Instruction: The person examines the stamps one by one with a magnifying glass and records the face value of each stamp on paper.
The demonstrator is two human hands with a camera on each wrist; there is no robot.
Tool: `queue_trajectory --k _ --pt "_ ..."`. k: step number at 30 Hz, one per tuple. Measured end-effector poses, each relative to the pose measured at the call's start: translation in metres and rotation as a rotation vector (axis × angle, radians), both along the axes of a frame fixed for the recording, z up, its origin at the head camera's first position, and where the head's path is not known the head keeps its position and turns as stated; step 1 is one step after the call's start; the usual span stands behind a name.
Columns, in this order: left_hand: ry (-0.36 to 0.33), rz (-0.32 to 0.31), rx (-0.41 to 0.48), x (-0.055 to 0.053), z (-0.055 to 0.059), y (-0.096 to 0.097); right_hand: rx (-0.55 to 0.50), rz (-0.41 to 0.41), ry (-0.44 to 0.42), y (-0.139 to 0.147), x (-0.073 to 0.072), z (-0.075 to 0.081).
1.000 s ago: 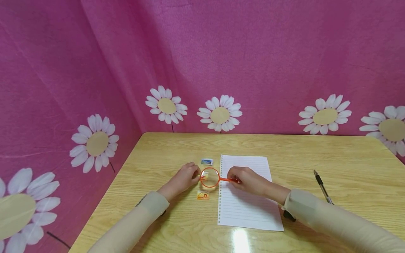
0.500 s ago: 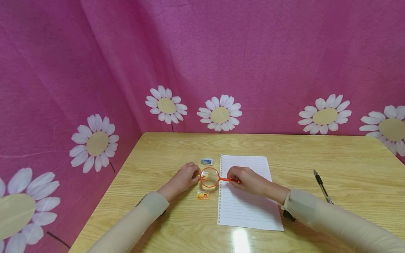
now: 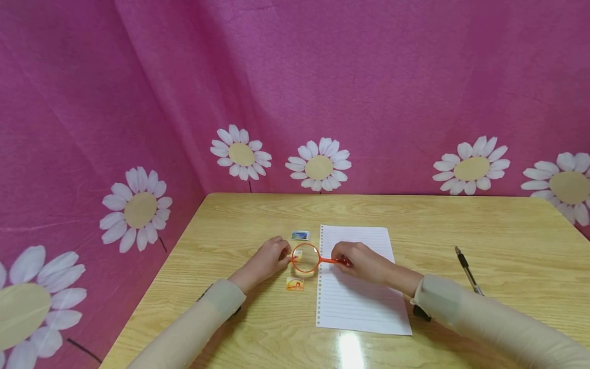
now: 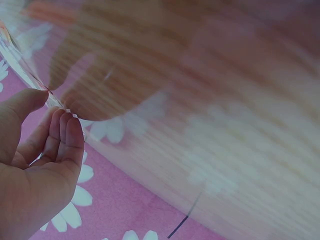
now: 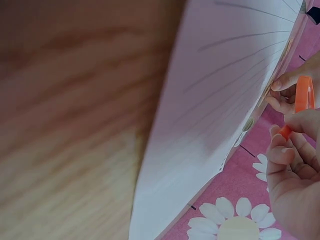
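Note:
My right hand (image 3: 361,262) pinches the thin handle of an orange-red magnifying glass (image 3: 328,261) over the lined sheet's left part. In the right wrist view, the thumb and fingers of that hand (image 5: 297,155) curl round the orange handle (image 5: 285,131). The round lens is over a small yellow-orange stamp (image 3: 298,256), seen through it. My left hand (image 3: 269,258) is at this stamp's left edge, fingers curled and thumb opposite, seeming to pinch it. In the left wrist view, the tips of my left hand (image 4: 47,150) meet the tabletop; the stamp is barely visible there.
A blue stamp (image 3: 301,235) lies beyond the lens and an orange one (image 3: 295,284) nearer. Lined paper (image 3: 364,310) with punched holes lies under my right hand. A black pen (image 3: 468,270) is farther right on the wooden table (image 3: 258,328). A pink flowered curtain (image 3: 392,92) hangs behind.
Both hands, the magnifying glass and the stamps keep their places. Only a very slight shift of the whole head view shows.

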State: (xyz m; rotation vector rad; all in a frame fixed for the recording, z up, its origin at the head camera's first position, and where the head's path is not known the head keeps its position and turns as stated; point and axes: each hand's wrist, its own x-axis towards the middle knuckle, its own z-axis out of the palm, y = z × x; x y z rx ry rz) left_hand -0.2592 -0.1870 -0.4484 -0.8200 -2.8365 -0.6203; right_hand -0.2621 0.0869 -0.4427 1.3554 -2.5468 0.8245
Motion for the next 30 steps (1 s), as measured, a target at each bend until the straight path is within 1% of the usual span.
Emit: queue_trajectory --k 5,8,17,25,30 --pt "-0.038 0.025 0.012 0.0 0.001 0.002 0.002 -0.01 0.01 0.003 0.0 0.002" --pt "-0.058 0.038 0.013 0.0 0.002 0.002 0.01 -0.014 0.0 0.006 0.0 0.003" --pt "-0.046 0.039 0.011 0.0 0.0 0.002 0.015 -0.023 0.011 0.014 0.001 0.003" --pt "-0.013 0.025 -0.009 0.0 0.0 0.002 0.016 -0.042 0.025 0.023 0.001 0.003" --pt "-0.045 0.043 -0.005 0.0 0.0 0.003 0.018 -0.053 0.024 0.03 0.002 0.003"
